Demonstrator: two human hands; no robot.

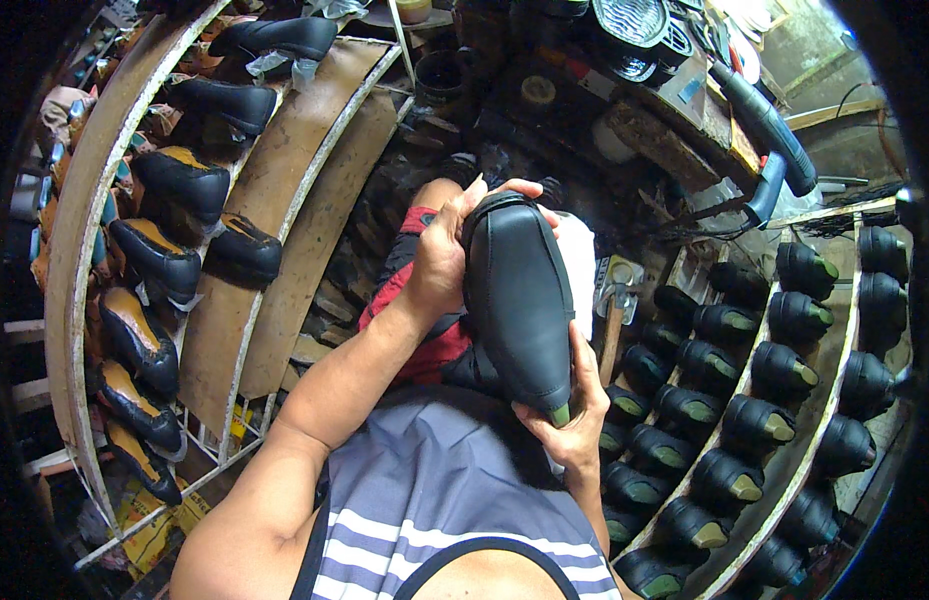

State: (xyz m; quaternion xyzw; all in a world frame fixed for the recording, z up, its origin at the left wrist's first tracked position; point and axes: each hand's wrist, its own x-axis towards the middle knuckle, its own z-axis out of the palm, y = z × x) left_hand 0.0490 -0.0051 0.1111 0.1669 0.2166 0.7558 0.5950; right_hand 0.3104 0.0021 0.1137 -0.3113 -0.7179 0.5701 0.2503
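Observation:
A black leather shoe is held up in front of my body, its tapered end toward me. A bit of green form, probably the last, sticks out at that end. My left hand is closed round the far end, with fingertips showing over its top edge. Nearer to me, my right hand grips the tapered end, with fingers along the right side and the thumb beside the green form. The underside of the shoe is hidden.
On the left, a curved rack bears several black shoes. Another rack at the right holds rows of black shoes on green forms. A hammer stands by it. A teal power tool lies on the cluttered bench at the back right.

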